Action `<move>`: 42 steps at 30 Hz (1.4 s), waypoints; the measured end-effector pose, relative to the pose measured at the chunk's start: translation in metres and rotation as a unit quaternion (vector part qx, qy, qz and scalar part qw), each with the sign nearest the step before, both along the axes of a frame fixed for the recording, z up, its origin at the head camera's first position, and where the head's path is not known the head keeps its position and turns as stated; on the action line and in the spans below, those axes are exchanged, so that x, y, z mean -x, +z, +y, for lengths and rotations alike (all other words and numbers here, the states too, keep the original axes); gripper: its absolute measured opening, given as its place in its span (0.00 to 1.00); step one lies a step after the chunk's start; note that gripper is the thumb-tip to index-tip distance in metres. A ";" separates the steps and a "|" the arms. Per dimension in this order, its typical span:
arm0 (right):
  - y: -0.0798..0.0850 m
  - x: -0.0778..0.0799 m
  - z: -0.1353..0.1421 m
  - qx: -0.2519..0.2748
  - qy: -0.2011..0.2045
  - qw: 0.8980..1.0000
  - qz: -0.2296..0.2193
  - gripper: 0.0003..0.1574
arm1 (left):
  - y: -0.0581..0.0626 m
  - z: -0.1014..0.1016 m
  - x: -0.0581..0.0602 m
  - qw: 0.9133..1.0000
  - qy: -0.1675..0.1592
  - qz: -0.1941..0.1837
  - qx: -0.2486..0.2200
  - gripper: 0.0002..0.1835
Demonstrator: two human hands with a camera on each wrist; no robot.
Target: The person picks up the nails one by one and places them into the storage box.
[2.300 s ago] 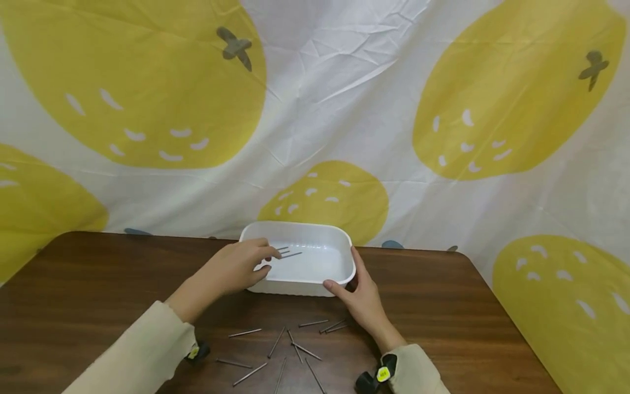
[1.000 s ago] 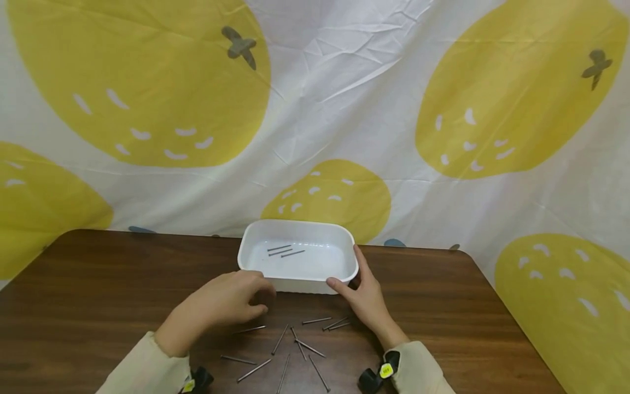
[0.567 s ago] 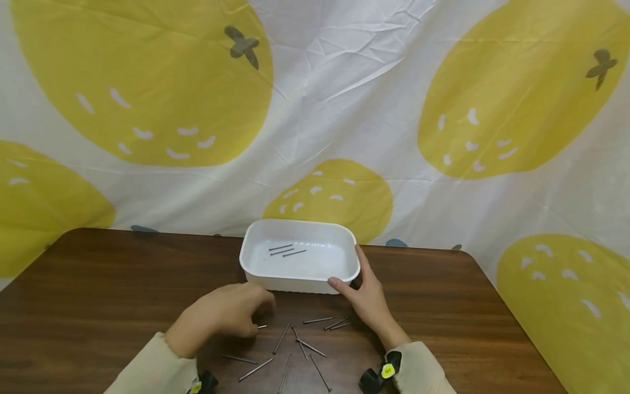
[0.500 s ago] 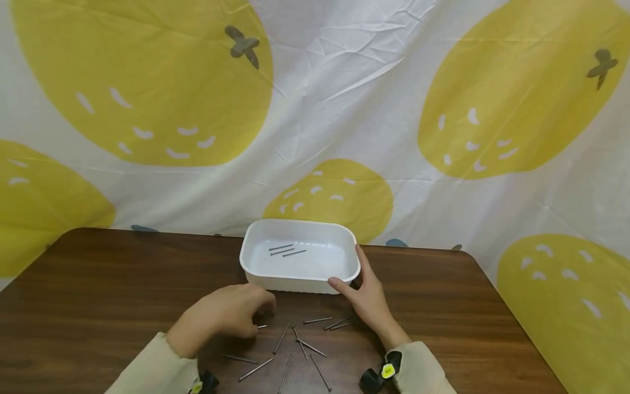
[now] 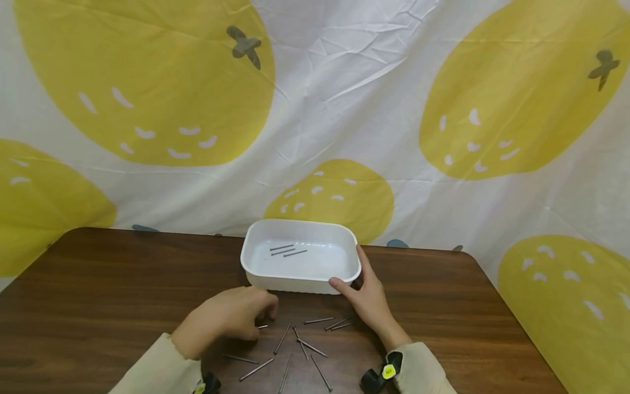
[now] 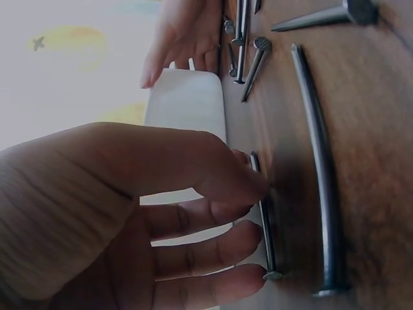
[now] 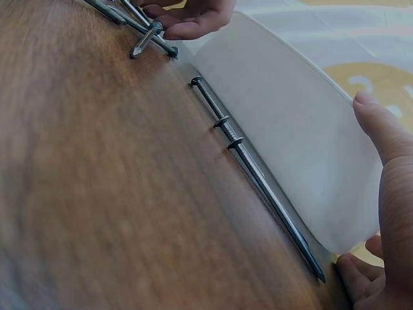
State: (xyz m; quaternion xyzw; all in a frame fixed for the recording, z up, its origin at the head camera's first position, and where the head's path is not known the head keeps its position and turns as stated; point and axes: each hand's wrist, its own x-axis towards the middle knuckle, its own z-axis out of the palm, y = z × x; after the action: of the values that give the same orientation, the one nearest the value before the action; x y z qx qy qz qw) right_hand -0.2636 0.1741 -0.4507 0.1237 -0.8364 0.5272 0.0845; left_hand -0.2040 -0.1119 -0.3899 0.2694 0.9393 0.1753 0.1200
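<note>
nail [image 6: 266, 237] at left fingertips [image 6: 246, 237]

Tub [image 5: 300, 285] on table [image 5: 123, 284] — nails [image 5: 283, 252] inside, others [image 5: 312, 348] before

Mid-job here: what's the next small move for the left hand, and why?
I'd probably raise the nail that the left hand seems to pinch, then lay it in the white tray: three nails already lie there, its top is open, and the right hand holds it at one end.
</note>
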 end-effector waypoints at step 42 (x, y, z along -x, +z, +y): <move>-0.001 0.001 0.000 -0.021 -0.010 1.000 -0.005 0.60 | 0.002 0.003 -0.007 0.998 0.047 -0.029 0.020 0.21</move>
State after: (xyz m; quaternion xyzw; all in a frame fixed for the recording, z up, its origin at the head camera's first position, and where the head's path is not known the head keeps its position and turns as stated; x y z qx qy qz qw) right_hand -0.2647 0.1739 -0.4513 0.1147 -0.8489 0.5092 0.0825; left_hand -0.1966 -0.1093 -0.3884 0.2175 0.9504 0.1697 0.1438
